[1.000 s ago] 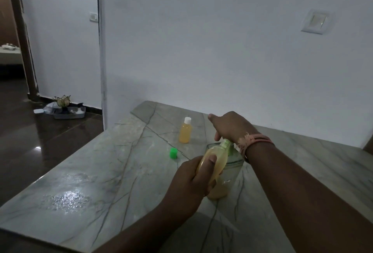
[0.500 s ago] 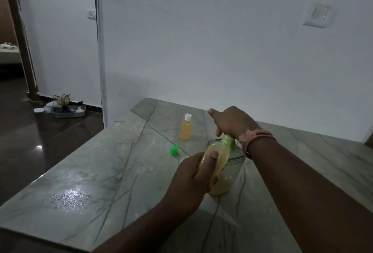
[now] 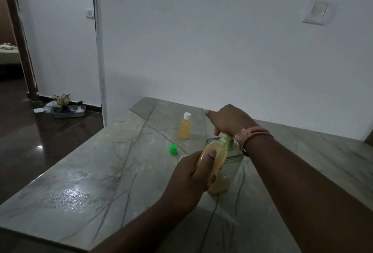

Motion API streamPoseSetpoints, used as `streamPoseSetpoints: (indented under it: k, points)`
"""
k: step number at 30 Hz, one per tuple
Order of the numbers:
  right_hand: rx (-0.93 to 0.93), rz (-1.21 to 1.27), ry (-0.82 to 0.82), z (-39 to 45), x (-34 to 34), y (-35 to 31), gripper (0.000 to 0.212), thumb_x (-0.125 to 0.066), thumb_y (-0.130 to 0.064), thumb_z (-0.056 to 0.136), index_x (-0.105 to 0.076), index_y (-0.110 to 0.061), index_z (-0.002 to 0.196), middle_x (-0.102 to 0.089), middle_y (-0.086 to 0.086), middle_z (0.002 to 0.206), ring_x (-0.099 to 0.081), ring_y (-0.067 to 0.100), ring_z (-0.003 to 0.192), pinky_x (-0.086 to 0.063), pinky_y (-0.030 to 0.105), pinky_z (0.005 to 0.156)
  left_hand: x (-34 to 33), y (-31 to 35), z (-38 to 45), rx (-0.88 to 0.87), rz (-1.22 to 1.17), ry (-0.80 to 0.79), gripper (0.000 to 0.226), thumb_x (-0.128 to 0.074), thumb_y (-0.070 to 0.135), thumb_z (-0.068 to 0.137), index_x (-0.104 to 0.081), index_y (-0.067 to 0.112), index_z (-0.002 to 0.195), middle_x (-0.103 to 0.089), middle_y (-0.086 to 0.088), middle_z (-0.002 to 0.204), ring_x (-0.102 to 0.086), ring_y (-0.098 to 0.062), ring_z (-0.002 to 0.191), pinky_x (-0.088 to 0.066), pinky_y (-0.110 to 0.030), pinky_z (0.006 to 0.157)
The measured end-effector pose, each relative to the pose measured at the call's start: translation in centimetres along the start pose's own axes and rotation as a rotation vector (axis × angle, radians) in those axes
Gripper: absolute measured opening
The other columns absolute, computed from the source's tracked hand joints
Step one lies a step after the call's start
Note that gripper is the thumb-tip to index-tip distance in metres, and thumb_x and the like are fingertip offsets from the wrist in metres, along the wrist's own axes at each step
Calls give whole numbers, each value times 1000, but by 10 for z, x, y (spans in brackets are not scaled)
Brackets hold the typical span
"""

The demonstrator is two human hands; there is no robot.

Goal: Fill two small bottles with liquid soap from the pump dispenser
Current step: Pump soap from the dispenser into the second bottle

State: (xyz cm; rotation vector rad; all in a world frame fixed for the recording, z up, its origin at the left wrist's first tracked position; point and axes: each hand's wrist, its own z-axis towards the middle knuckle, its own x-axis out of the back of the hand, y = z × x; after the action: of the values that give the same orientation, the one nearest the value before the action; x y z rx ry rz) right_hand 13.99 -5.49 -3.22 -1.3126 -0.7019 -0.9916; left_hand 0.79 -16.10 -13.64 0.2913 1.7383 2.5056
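Note:
My left hand (image 3: 191, 174) grips a small open bottle (image 3: 217, 154) of yellow soap, tilted with its mouth up under the green pump head (image 3: 228, 141). The clear pump dispenser (image 3: 232, 174) stands on the marble table (image 3: 101, 172), with yellow soap in its lower part. My right hand (image 3: 230, 120) lies palm down on top of the pump head, its fingers stretched to the left. A second small bottle (image 3: 185, 126), full of yellow soap and closed with a white cap, stands farther back. A loose green cap (image 3: 173, 149) lies to the left of the dispenser.
A white wall runs right behind the table, with a switch plate (image 3: 316, 13) high on the right. On the left the table ends at a dark floor, where a tray of small items (image 3: 68, 109) sits by a doorway. A wet patch (image 3: 68, 196) shines on the near left marble.
My right hand has risen slightly on the pump, so more of the green pump neck shows. The left hand keeps the small bottle at the nozzle. The view has shifted a little.

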Motion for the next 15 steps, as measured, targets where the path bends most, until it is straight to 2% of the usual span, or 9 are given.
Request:
streamPoseSetpoints:
  k: [4,8,12,15]
  points:
    - [1,-20,-33,0,5,-2,62,-42,-59,95,-74,-6,90,-61,2,68,-55,18,65,-41,30,64,1,3,-1,-5,15,3,48,-38,51,99,-69,15,99,-60,7,59,-54,0,49,-38,-12,48]
    - [10,-15,11,0,9,-2,60,-44,-57,95,-75,-8,79,-61,-1,57,-57,16,60,-37,27,57,2,3,-2,-39,14,11,40,-40,45,104,-67,19,90,-60,7,60,-53,-1,49,-38,-13,47]
    - [-38,0,93,4,-3,3,60,-44,-61,89,-74,-9,91,-72,8,88,-65,26,81,-47,33,72,1,2,0,-39,26,14,42,-41,47,104,-68,17,93,-61,6,61,-53,-2,49,-38,-13,48]
    - [-36,-20,73,4,-5,1,60,-43,-63,86,-73,-11,91,-74,6,93,-67,27,83,-52,35,79,1,2,-1,-30,23,18,44,-41,51,102,-68,17,95,-61,5,62,-53,-2,49,-38,-14,48]
